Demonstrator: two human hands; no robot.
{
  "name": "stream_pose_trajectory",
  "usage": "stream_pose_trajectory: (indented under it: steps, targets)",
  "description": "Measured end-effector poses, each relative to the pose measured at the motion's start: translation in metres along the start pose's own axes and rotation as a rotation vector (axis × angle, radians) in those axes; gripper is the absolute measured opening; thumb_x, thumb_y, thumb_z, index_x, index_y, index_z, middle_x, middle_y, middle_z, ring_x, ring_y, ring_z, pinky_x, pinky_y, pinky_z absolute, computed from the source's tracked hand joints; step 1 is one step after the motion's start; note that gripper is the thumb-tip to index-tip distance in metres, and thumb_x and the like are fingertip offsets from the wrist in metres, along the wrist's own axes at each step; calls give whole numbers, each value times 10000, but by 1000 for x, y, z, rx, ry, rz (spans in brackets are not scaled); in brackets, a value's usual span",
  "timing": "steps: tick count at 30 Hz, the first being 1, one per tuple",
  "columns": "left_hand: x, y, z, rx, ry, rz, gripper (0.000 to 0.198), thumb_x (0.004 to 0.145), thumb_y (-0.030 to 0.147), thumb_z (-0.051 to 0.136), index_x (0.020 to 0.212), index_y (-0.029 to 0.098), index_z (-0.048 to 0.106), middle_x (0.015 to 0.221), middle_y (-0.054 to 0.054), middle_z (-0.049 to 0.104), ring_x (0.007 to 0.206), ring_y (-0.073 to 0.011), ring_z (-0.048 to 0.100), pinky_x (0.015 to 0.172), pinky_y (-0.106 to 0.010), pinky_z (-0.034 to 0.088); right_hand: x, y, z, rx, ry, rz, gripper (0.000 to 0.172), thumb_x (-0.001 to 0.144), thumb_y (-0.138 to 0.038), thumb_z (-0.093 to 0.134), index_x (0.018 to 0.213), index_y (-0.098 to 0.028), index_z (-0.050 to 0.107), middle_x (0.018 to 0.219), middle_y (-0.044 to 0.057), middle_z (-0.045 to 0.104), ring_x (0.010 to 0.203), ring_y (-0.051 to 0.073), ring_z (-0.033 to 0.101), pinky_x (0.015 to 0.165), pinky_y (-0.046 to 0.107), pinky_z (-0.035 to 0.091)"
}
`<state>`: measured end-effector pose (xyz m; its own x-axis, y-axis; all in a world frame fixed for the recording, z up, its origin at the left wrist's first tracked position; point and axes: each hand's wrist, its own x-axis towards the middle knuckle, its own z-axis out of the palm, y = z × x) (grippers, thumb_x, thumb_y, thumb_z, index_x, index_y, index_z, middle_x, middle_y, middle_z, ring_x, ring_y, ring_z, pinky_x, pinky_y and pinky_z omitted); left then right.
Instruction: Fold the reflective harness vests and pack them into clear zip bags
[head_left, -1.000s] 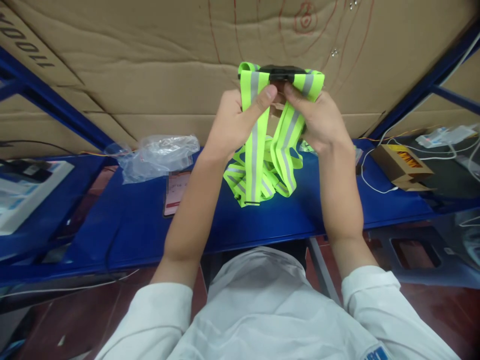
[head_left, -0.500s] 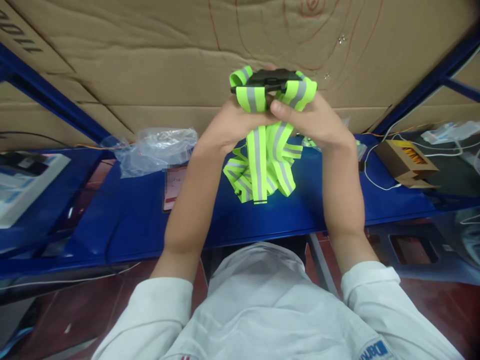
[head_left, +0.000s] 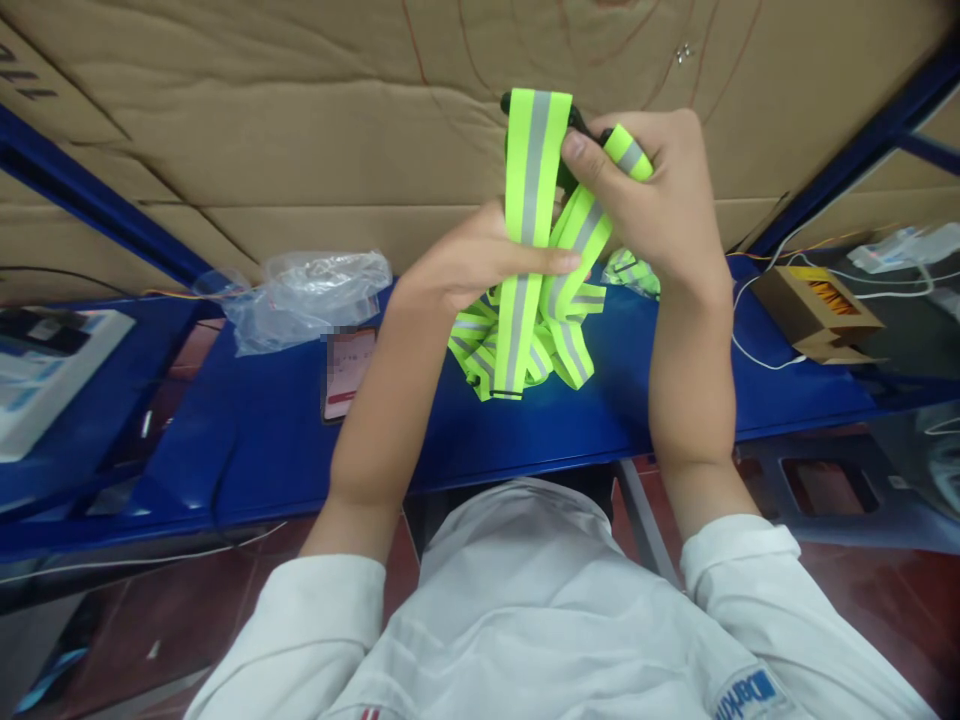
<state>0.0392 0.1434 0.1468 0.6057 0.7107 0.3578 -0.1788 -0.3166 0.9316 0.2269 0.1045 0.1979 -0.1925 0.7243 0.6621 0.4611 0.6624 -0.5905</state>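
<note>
A neon-yellow reflective strap harness [head_left: 525, 300] with grey stripes hangs in front of me above the blue shelf [head_left: 285, 430]. My right hand [head_left: 660, 200] is raised and closed round the top of the straps and their black buckle [head_left: 577, 125], which is mostly hidden. My left hand [head_left: 472, 265] sits lower, fingers closed across the hanging straps at mid height. The loose lower loops rest bunched on the shelf.
A crumpled clear plastic bag [head_left: 307, 295] and a pink-and-white card [head_left: 346, 370] lie on the shelf to the left. A small open brown box [head_left: 817, 310] with white cables sits at right. Cardboard sheets [head_left: 300, 130] form the back wall. A white tray [head_left: 45, 370] is far left.
My right hand has lifted the buckle end higher and turned it. My left hand has slid down from the buckle and now clasps the straps lower.
</note>
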Motion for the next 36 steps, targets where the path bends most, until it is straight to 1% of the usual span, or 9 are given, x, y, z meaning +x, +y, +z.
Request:
stream_pose_trajectory:
  steps: [3,6,10,13,17,22,26,31,36]
  targets:
    - [-2,0,3,0,-45,-51,535,631,485,1047,960,177,759,942,-91,777,902,-287,794,824,-450,676,0,9,-3,1,7,-31,660,928,-832,664,628,-248,596,625,2,464,613,168,394,678,385,483]
    - [-4,-2,0,28,-109,-62,510,622,423,1040,950,144,767,941,-84,775,897,-278,797,803,-426,675,1,26,-5,90,-17,110,581,880,-818,728,644,-290,673,622,16,583,608,203,485,665,422,505]
    - [-6,-1,-6,85,-205,-70,432,660,360,982,997,181,779,968,-48,795,905,-259,804,764,-363,679,5,38,-2,398,-81,257,326,842,-557,883,866,-256,760,772,12,694,637,177,534,624,362,477]
    - [-9,6,-8,165,-217,-85,443,694,320,936,1076,180,761,1079,-32,803,1023,-268,799,845,-355,679,9,35,4,543,-112,305,325,809,-468,906,975,-232,757,931,17,734,715,161,605,622,312,494]
    - [-12,13,-9,236,-177,-55,513,720,302,890,1176,142,719,1186,-28,775,1203,-309,740,1007,-406,635,14,39,16,691,-138,387,292,752,-478,923,869,-274,750,881,14,692,736,174,593,661,312,517]
    - [-9,7,-17,291,-186,-46,506,727,348,909,1137,134,703,1137,-54,757,1169,-315,727,1034,-463,608,11,45,22,335,-14,237,220,787,-542,873,845,-368,751,899,10,729,819,243,585,717,366,543]
    - [-11,10,-21,235,-160,-31,476,704,353,922,1083,152,715,1090,-73,766,1056,-280,746,940,-427,627,3,27,11,120,-128,115,314,977,-672,672,840,-405,765,924,3,741,1092,298,663,901,406,605]
    - [-13,12,-27,273,-98,-4,478,685,312,940,1100,170,750,1134,-66,789,1140,-339,744,1023,-475,616,3,23,0,262,-57,118,229,982,-567,740,1093,-377,801,1123,0,770,1051,271,702,911,418,585]
    - [-7,3,-26,273,-60,-14,549,700,420,977,1160,202,772,1195,-75,797,1164,-367,741,1069,-555,620,2,17,-9,166,-111,8,81,914,-400,806,974,-350,783,1075,-3,774,1028,272,682,978,439,560]
